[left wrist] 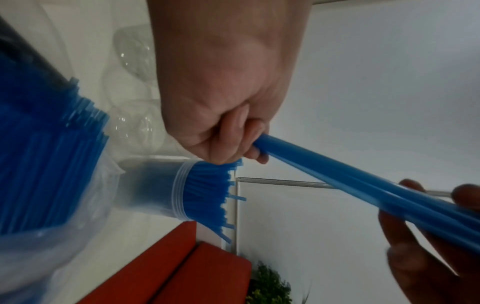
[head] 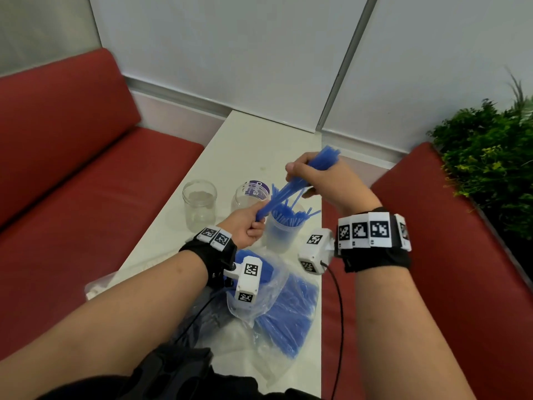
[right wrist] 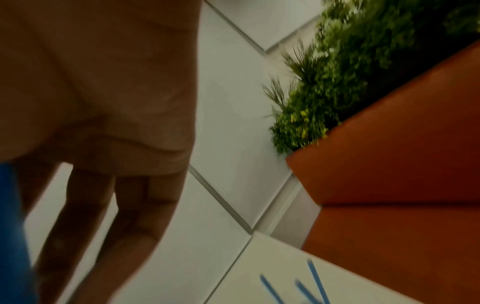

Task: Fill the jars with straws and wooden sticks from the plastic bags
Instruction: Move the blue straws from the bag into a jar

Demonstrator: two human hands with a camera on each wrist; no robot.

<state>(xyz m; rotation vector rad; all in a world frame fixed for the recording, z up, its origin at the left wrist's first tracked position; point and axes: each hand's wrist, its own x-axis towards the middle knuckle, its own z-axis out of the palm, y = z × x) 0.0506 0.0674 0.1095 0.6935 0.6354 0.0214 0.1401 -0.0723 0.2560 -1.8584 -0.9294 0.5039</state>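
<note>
While above jar: both hands round straws.

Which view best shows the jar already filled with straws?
Left wrist: the filled jar is close and unobstructed, its blue straws fanning from the mouth. Head view shows it smaller, partly behind the held bundle. Right wrist shows only blurred straw tips.

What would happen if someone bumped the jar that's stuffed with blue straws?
The jar stuffed with straws would probably tip fairly easily: it looks like thin clear plastic, and its straws stick out high above the rim. It is likely light and might slide on the smooth white table. If it fell, loose straws would probably spill and roll.
</note>
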